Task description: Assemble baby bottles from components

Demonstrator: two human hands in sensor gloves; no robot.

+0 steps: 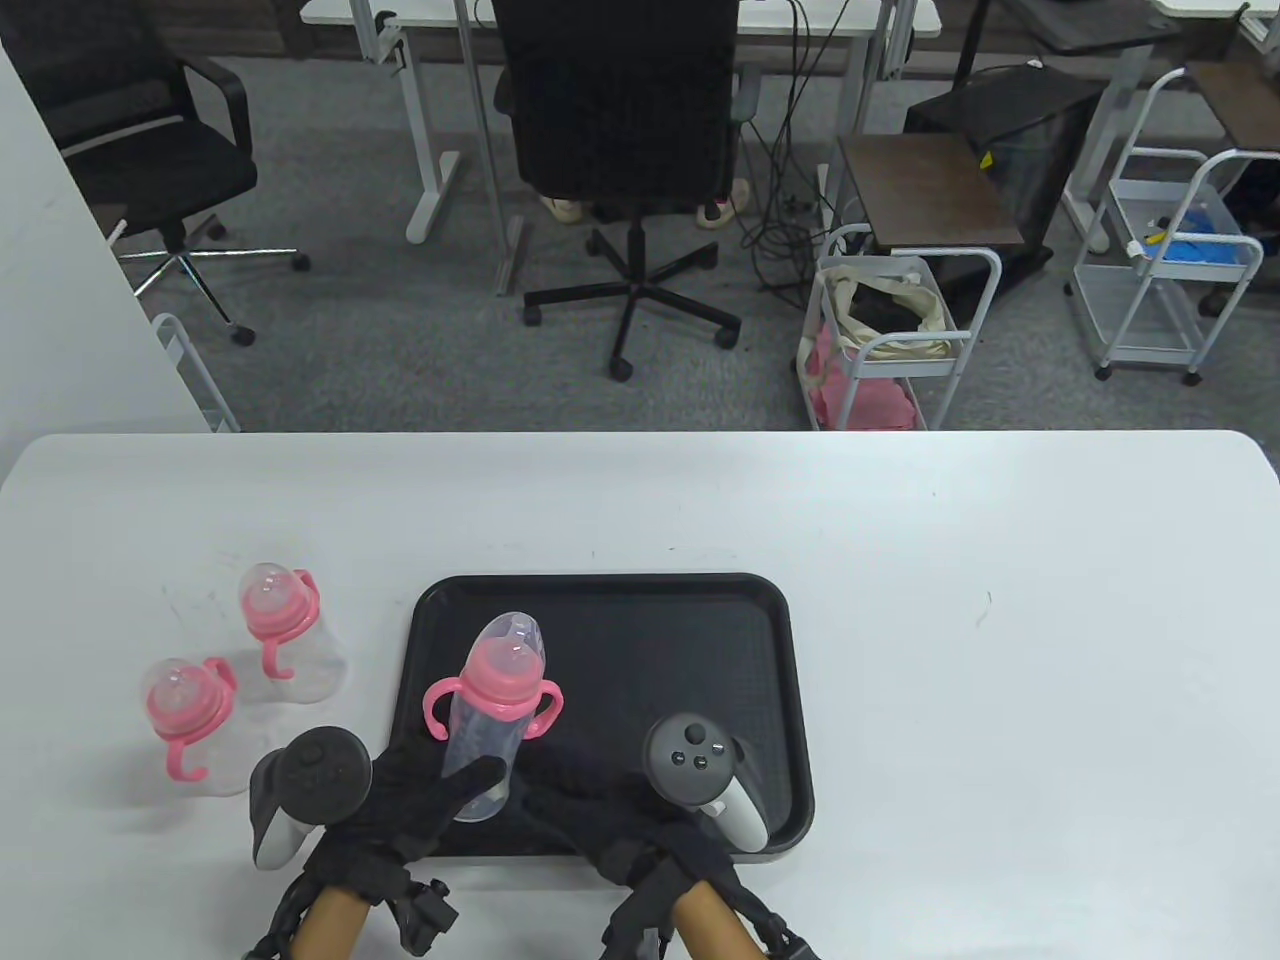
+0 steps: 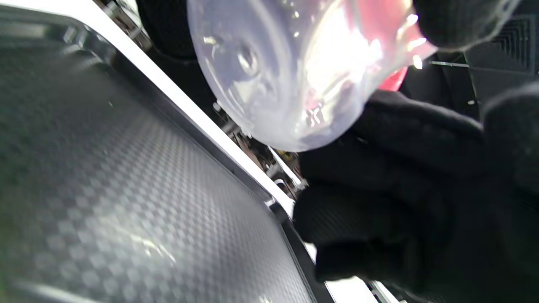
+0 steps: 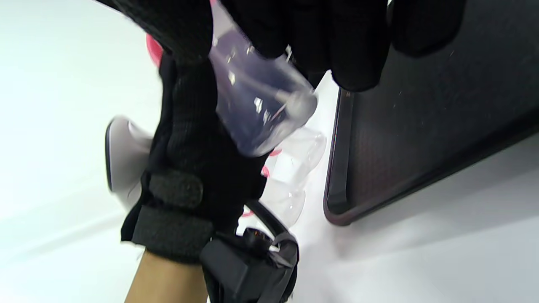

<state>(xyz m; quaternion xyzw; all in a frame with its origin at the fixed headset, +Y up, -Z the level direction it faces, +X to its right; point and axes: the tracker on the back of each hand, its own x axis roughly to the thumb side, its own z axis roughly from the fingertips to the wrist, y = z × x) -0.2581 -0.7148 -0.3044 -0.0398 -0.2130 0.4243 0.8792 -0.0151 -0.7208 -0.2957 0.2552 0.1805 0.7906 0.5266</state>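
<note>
A clear baby bottle [image 1: 495, 700] with a pink collar, two pink handles and a clear cap is held tilted over the black tray [image 1: 700, 640]. My left hand [image 1: 465, 790] grips its lower body, thumb across the front. My right hand [image 1: 548, 792] reaches in from the right and its fingers lie on the same lower part. The left wrist view shows the bottle's clear base [image 2: 294, 75] above the tray floor [image 2: 105, 189]. The right wrist view shows the bottle [image 3: 257, 113] between both gloves, with my right fingers [image 3: 337, 38] over it.
Two assembled bottles with pink collars [image 1: 280, 630] [image 1: 190, 720] stand on the white table left of the tray; they show blurred in the right wrist view [image 3: 294, 168]. The tray's near left corner [image 3: 337, 210] lies close under my hands.
</note>
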